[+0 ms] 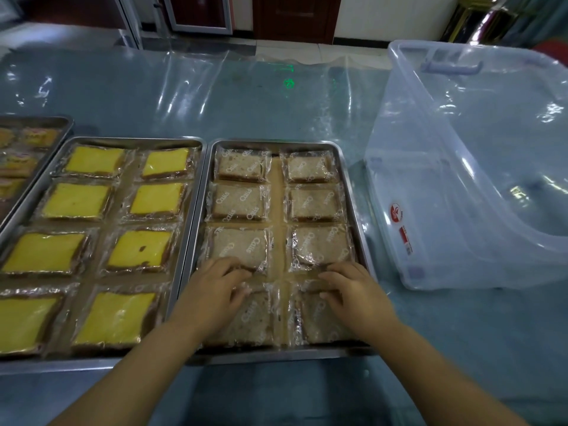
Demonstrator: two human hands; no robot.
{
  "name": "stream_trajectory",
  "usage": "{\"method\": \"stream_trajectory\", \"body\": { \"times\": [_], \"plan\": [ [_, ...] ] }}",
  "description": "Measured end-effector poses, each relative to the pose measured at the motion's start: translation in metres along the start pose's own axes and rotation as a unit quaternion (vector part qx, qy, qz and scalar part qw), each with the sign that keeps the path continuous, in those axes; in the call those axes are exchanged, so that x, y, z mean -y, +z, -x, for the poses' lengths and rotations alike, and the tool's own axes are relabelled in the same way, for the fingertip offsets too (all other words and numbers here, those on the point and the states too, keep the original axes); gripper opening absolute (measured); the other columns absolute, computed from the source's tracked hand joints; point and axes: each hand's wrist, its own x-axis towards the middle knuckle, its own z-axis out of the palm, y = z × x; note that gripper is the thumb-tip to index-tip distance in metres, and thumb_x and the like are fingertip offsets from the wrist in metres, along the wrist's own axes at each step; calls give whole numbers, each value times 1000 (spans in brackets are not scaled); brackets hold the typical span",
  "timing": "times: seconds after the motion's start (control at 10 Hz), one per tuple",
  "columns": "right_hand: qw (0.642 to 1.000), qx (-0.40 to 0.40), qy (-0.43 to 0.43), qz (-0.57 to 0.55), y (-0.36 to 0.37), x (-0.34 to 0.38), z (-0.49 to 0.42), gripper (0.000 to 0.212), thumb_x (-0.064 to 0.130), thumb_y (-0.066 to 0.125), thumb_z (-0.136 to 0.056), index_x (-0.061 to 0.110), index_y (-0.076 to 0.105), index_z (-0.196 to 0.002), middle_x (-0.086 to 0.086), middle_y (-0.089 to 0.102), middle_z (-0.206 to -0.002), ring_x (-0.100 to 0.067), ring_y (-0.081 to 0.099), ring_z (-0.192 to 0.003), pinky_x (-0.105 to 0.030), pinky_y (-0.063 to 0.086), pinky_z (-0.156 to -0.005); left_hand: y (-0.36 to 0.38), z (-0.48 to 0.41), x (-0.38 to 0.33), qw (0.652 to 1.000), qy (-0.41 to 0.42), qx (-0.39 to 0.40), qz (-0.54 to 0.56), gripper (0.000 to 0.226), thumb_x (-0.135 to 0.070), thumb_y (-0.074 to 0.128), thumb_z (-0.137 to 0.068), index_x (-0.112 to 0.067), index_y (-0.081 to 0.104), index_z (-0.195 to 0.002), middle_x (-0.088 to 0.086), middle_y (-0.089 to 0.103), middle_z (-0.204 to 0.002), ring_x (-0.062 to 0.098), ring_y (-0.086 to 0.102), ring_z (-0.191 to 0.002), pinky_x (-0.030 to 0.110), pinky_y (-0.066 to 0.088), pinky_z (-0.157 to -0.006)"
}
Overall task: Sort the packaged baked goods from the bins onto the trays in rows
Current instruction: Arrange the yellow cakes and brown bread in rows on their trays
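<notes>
A steel tray [353, 192] in front of me holds several clear-wrapped brown cakes in two columns. My left hand [215, 290] rests with bent fingers on the near-left brown cake [255, 321], fingertips at its far edge. On the near-right brown cake [322, 327] lies my right hand [353, 290], fingers bent the same way. To the left, a second steel tray [190, 195] carries several wrapped yellow cakes [76, 201] in two columns.
A clear plastic bin [461, 179] with nothing visible inside stands at the right, close to the brown-cake tray. A third tray [61, 124] with wrapped goods shows at the far left edge. Clear plastic sheeting [246, 96] covers the blue table.
</notes>
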Motion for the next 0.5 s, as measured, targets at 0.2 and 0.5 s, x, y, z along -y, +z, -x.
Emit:
{"method": "stream_trajectory", "body": {
  "times": [0.2,0.5],
  "plan": [
    [999,36,-22,28,10,1,19,44,21,71,-75,24,64,-119,0,59,-121,-26,51,-115,-39,45,-93,15,30,-10,998,-28,55,-32,38,-44,62,-83,-26,64,-117,-8,54,-129,23,48,-115,37,41,-92],
    [994,93,-2,63,12,3,16,45,29,59,-87,29,52,-132,4,46,-135,-21,38,-125,-32,35,-102,29,37,-12,998,-40,48,-19,43,-40,56,-89,-22,57,-127,-4,43,-140,22,36,-128,37,35,-103]
  ]
}}
